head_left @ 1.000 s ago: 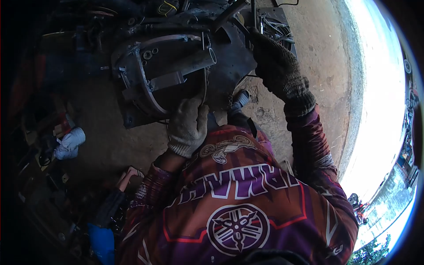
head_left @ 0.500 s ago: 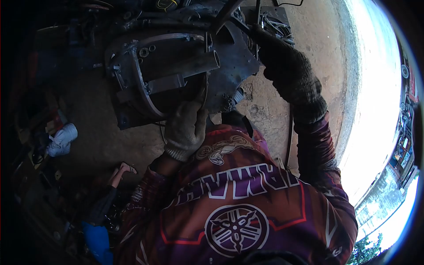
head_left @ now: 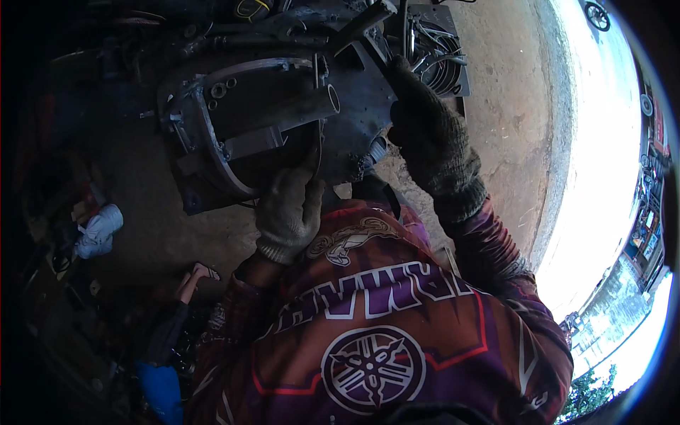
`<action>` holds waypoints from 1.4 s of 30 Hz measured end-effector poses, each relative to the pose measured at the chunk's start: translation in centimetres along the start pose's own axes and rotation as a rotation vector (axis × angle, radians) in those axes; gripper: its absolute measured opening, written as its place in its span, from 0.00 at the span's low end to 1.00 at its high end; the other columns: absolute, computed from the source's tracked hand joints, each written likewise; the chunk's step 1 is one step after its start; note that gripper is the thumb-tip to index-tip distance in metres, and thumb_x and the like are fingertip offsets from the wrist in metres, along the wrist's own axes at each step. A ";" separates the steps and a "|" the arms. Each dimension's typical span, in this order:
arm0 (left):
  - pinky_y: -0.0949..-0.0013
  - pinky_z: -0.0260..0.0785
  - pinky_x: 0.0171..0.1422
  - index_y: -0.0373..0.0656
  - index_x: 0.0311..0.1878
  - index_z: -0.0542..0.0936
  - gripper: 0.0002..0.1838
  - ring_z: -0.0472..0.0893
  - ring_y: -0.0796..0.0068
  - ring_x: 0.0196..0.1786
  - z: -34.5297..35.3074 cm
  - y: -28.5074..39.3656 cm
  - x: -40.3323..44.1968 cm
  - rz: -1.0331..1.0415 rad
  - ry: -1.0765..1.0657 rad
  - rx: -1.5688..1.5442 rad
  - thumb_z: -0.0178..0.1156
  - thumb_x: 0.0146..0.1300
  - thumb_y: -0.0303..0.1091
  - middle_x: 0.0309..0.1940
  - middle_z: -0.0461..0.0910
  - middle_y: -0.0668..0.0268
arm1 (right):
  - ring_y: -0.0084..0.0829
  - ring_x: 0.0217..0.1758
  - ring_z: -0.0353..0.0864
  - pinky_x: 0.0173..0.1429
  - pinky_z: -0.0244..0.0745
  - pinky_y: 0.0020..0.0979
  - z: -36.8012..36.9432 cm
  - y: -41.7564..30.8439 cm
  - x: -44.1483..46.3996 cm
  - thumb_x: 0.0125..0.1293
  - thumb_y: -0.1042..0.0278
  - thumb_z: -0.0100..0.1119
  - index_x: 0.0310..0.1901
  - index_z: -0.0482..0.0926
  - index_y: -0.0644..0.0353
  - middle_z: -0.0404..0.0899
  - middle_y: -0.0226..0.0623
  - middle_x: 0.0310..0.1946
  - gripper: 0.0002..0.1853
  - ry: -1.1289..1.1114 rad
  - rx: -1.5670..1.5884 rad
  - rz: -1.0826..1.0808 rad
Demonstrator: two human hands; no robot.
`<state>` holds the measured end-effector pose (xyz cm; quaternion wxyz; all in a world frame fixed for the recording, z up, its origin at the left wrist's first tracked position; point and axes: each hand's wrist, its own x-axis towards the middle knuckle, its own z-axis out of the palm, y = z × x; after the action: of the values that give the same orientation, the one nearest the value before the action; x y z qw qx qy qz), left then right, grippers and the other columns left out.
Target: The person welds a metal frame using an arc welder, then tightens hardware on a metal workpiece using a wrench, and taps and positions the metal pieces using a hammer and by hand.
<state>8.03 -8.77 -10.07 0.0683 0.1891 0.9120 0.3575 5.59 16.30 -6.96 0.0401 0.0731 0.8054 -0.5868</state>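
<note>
My right hand (head_left: 438, 145), in a knitted work glove, is closed around the handle of a hammer (head_left: 363, 28). The hammer's head is above the dark metal plate, near the upper end of a bent metal frame (head_left: 210, 134). My left hand (head_left: 289, 212), gloved too, has its fingers closed on the near edge of this frame, by a thin upright strip; the fingertips are partly hidden. Inside the frame lie a metal tube (head_left: 301, 108) and a rectangular metal piece (head_left: 253, 143). Several nuts (head_left: 218, 91) rest near its upper left corner.
Coiled wire (head_left: 439, 67) lies on a plate at the upper right. Dark metal parts crowd the bench's far side. A white bundle (head_left: 99, 230) is on the left. Another person's foot (head_left: 207, 272) shows at lower left. Bright ground spreads to the right.
My right hand and the hammer have come down and leftward relative to my body, showing more of the hammer's head. The view has shifted slightly. My left hand keeps its place on the frame.
</note>
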 end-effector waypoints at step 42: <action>0.59 0.72 0.37 0.39 0.50 0.81 0.12 0.81 0.56 0.34 -1.1 0.3 0.4 0.003 -0.004 -0.139 0.64 0.66 0.31 0.34 0.80 0.57 | 0.29 0.39 0.80 0.49 0.77 0.31 4.4 1.9 -6.1 0.65 0.77 0.54 0.77 0.52 0.69 0.82 0.42 0.44 0.39 -0.010 -0.045 -0.142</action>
<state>7.49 -9.14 -9.08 0.0824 0.1859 0.8846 0.4198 11.87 12.23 -9.22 0.0039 0.0118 0.8214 -0.5702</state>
